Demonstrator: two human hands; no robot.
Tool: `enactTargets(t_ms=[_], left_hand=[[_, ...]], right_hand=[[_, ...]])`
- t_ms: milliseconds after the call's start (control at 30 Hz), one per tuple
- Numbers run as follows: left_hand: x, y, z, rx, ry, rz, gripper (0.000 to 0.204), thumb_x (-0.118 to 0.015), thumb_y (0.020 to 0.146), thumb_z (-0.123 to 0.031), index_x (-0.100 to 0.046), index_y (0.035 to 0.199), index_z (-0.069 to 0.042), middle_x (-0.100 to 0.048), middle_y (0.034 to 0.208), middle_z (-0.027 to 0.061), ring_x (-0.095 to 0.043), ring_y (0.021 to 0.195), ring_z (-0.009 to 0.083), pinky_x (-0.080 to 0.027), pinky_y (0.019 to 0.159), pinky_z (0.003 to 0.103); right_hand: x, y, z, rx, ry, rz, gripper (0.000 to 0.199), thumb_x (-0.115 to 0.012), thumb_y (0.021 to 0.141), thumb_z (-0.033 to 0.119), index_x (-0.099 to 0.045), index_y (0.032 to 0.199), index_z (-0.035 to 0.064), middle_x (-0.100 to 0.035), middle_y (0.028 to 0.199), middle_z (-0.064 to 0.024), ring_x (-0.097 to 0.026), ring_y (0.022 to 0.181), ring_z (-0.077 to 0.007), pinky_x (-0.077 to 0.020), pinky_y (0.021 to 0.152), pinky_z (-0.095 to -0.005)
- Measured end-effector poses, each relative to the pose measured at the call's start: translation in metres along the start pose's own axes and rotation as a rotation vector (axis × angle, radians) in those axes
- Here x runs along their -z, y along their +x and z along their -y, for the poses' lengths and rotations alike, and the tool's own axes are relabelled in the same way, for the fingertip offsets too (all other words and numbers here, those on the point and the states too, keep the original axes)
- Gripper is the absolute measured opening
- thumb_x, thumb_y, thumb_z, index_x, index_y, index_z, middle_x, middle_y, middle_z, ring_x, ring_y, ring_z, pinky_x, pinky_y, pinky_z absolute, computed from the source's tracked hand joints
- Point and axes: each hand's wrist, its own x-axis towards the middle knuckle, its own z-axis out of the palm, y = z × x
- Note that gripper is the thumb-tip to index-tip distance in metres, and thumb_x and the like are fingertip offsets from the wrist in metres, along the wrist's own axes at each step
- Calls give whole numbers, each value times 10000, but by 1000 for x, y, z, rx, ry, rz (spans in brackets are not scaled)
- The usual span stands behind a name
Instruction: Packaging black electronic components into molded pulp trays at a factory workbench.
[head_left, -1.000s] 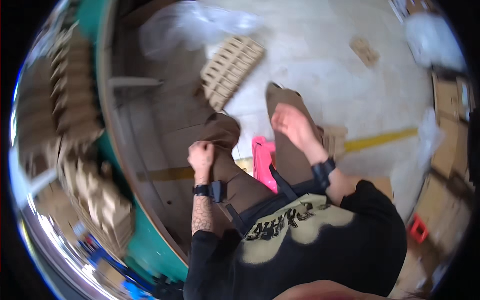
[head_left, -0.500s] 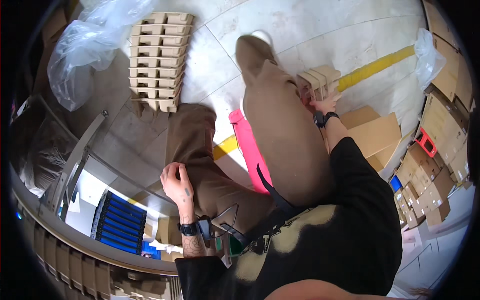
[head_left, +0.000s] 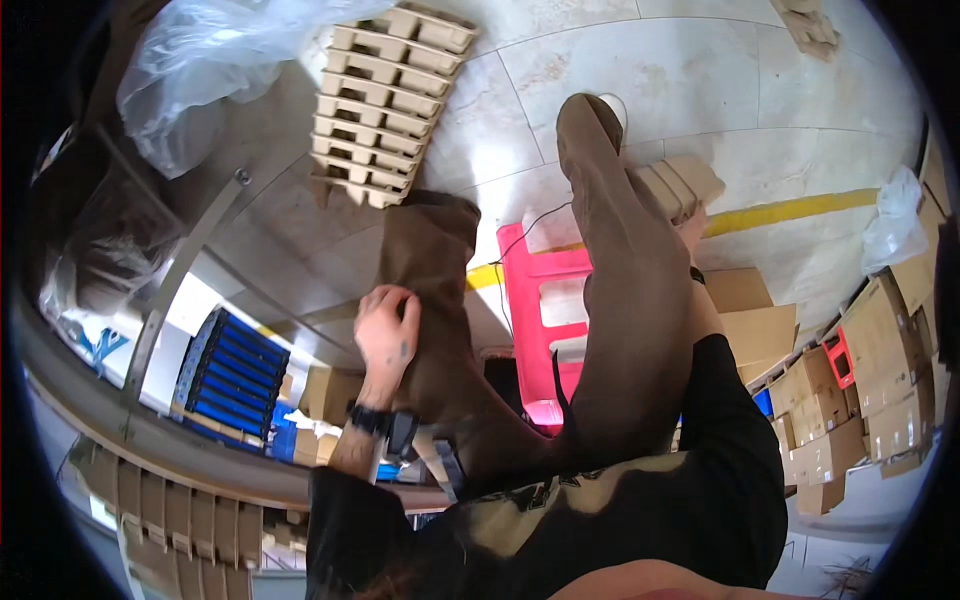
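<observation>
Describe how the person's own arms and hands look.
Both arms wear loose black sleeves, with bare forearms below. The left hand is ungloved, with a small dark mark on its back; its wrist carries a black band and a dark boxy device. The right hand, partly hidden, also has a dark wristband.

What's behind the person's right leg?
Beyond the right leg, part of the right hand shows at a small stack of tan trays. The leg and trays cover most of its fingers, so its grip cannot be seen.
</observation>
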Motion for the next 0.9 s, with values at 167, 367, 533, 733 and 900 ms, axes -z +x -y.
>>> enactTargets(t_ms=[167,367,533,733,900], left_hand=[[-22,-29,-30,115,382,243,234,-542,837,-273,-666,860,-75,-633,907,139,-598,942,318,-499,773,458],[-41,-18,-182,-200,430,657,277,-479,882,-265,-609,1009,-56,-617,975,198,-581,938,385,-487,785,464],[-40,50,-318,-822,54,527,168,-479,877,-200,-544,888,-45,-597,854,204,-559,818,430,-442,678,512],[18,141,-433,-954,227,605,103,-525,830,-163,-564,849,-70,-604,810,197,-571,776,425,-457,663,497],[45,237,-465,-928,782,440,173,-501,861,-230,-574,863,-73,-628,846,184,-589,814,418,-483,704,486]], right_hand=[[121,-63,132,-63,-100,361,1069,-826,622,261,-176,1452,84,-433,1315,-226,-406,1215,-395,-335,1031,-459],[247,-99,121,-260,-110,208,1075,-805,616,318,-179,1452,64,-450,1275,-223,-403,1206,-382,-350,998,-508],[304,-70,70,-410,104,-24,1090,-766,631,425,-162,1457,51,-448,1272,-243,-435,1183,-380,-366,980,-508],[296,-21,52,-642,404,-145,1081,-728,660,488,-161,1450,17,-468,1244,-267,-465,1154,-401,-380,975,-485],[266,22,96,-793,841,-136,1050,-717,670,499,-199,1427,-13,-446,1292,-289,-459,1179,-428,-372,997,-484]])
